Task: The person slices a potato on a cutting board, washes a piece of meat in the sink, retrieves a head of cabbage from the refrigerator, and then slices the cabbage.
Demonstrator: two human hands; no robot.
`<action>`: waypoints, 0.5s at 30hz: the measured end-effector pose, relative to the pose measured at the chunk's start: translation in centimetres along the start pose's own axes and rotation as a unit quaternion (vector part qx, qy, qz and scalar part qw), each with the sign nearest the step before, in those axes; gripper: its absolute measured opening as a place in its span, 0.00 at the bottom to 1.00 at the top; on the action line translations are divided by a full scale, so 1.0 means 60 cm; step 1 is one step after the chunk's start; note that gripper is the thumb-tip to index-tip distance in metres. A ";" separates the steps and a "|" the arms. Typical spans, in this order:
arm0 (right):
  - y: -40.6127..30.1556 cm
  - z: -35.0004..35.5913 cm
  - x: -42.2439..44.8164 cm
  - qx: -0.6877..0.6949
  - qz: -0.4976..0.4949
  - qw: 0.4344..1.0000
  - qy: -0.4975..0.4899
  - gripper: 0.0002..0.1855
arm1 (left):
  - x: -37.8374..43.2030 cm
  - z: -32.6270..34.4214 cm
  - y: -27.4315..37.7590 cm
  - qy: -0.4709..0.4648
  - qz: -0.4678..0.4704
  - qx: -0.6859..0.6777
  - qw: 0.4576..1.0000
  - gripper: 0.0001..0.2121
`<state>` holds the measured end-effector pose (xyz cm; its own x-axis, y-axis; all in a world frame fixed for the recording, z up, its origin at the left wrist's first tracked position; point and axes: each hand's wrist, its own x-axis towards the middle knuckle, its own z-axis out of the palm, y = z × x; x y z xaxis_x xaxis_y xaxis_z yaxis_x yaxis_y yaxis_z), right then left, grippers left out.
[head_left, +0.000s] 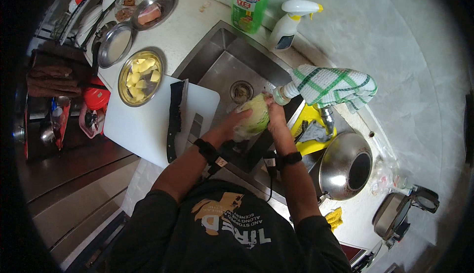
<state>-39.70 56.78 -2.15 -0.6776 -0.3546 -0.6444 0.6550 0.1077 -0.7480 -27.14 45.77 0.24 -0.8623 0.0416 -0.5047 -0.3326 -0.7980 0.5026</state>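
A pale green cabbage (pixel 256 116) is held between both hands over the stainless steel sink (pixel 207 56), under the faucet's clear nozzle (pixel 282 95). My left hand (pixel 237 122) grips its left side, the fingers partly blurred. On the right side, my right hand (pixel 273 109) presses against it close to the nozzle, its fingertips partly hidden. Water appears to run over the cabbage. A green and white checked cloth (pixel 335 87) wraps the faucet. Left of the sink, a cleaver with a black handle (pixel 171 145) lies on a white cutting board (pixel 140 134).
A metal bowl of cut potato pieces (pixel 160 60) stands at the board's corner. Behind it are a bowl of whitish liquid (pixel 117 47) and a plate with raw meat (pixel 168 4). A green detergent bottle (pixel 250 8), a spray bottle (pixel 287 28) and an upturned wok (pixel 335 165) border the sink.
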 end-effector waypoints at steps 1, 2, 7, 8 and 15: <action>-0.002 0.008 -0.015 -0.098 -0.092 0.991 -0.007 0.17 | 0.004 -0.007 -0.004 -0.005 0.001 -0.016 1.000 0.24; 0.000 0.013 -0.037 -0.042 -0.129 0.990 -0.028 0.18 | 0.010 -0.017 -0.005 -0.004 0.001 -0.017 1.000 0.24; -0.046 -0.012 -0.034 -0.102 -0.259 0.955 -0.106 0.16 | 0.029 -0.026 0.006 -0.061 -0.086 -0.071 0.992 0.26; -0.059 -0.022 -0.013 -0.025 -0.160 0.974 -0.161 0.15 | 0.029 -0.019 0.010 -0.062 -0.090 -0.070 0.992 0.26; -0.030 -0.044 0.051 0.073 0.068 0.986 -0.132 0.21 | 0.031 -0.040 -0.004 -0.114 -0.035 0.015 0.993 0.21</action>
<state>-43.83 57.94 -3.22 -0.4822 -0.5782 -0.6581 0.7881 0.0419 -0.6142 -27.75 44.63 -2.49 -0.8994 0.2351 -0.3685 -0.4035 -0.7706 0.4933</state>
